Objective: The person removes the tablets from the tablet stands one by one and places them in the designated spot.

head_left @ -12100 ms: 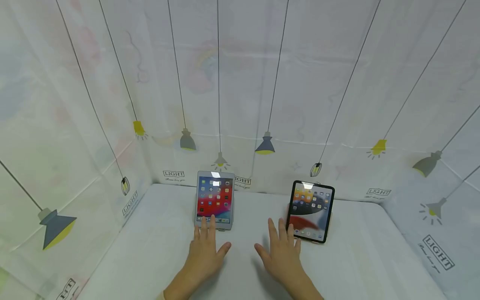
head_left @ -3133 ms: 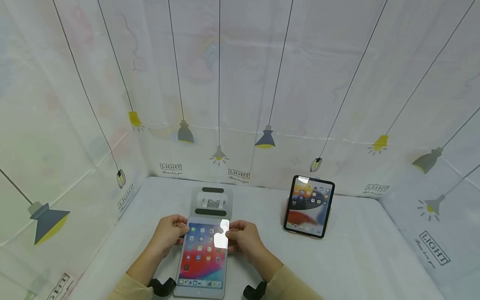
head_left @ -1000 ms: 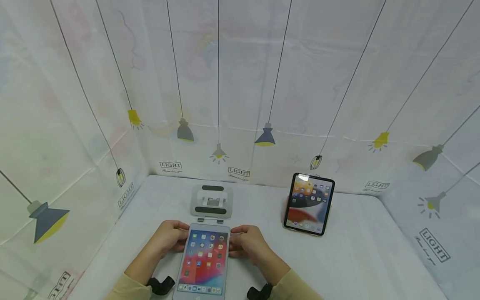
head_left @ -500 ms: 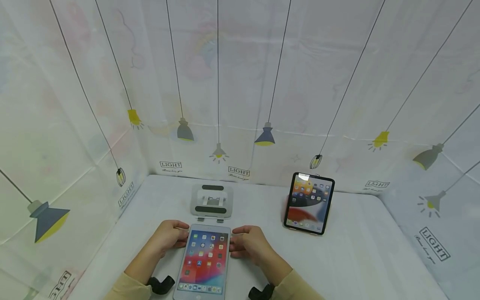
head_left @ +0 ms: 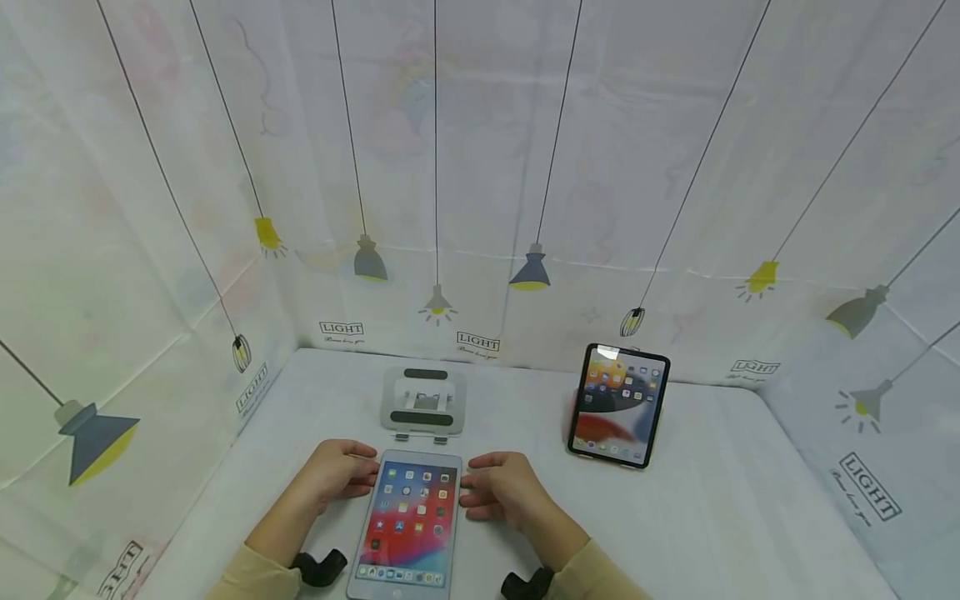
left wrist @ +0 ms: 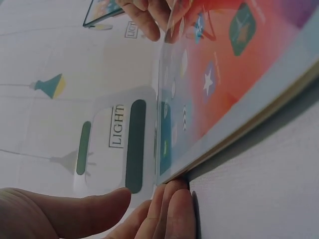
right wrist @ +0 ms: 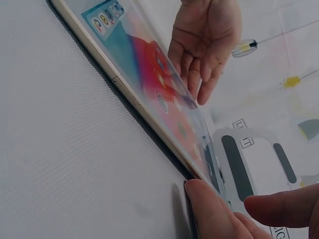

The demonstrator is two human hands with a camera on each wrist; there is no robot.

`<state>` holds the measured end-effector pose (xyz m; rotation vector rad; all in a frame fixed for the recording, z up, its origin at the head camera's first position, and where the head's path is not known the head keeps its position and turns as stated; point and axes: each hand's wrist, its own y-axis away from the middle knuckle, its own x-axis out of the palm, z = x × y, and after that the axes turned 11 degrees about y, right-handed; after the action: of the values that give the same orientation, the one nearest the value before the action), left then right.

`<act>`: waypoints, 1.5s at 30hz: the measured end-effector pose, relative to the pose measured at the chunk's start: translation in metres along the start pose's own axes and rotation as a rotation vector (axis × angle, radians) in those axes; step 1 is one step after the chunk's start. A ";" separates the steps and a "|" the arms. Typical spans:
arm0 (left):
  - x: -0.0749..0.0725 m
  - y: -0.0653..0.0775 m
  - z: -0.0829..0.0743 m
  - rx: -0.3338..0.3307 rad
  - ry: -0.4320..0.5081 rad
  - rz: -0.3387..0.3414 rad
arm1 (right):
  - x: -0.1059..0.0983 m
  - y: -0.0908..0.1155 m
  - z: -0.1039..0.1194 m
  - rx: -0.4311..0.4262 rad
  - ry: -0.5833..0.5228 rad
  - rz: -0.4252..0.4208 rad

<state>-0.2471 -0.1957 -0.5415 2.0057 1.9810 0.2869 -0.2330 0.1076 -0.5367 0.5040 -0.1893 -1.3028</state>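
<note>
The left hand (head_left: 337, 472) and right hand (head_left: 506, 490), pinching moments ago, now rest with relaxed fingers beside the white tablet (head_left: 408, 523) at lower centre, so laying it off the stand (head_left: 423, 402) looks done.

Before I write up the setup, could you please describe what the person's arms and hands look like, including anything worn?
The left hand and right hand are bare, with no gloves or rings visible. The left sleeve and right sleeve are plain beige. A bent, rounded black fitting juts out near each cuff; no cables show.
</note>
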 end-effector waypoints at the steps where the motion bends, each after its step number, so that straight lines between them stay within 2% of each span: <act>1: -0.001 0.000 -0.001 -0.005 0.002 0.007 | 0.000 0.000 0.000 0.000 0.001 0.003; 8: -0.008 0.002 -0.002 -0.035 0.045 0.032 | -0.004 0.002 -0.001 -0.004 -0.017 0.044; 15: -0.015 0.001 -0.001 -0.032 0.082 0.086 | -0.008 0.005 -0.001 0.004 -0.041 0.073; 24: -0.014 0.002 -0.010 -0.022 0.124 0.154 | -0.016 0.010 0.004 0.020 -0.040 0.061; 34: 0.001 0.008 -0.019 0.005 0.153 0.269 | -0.028 0.017 0.007 0.004 -0.031 0.036; 45: 0.035 0.001 -0.024 0.059 0.151 0.351 | -0.058 0.030 0.004 -0.029 -0.053 -0.042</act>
<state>-0.2537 -0.1584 -0.5211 2.4323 1.7262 0.4753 -0.2241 0.1667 -0.5117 0.4513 -0.2048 -1.3589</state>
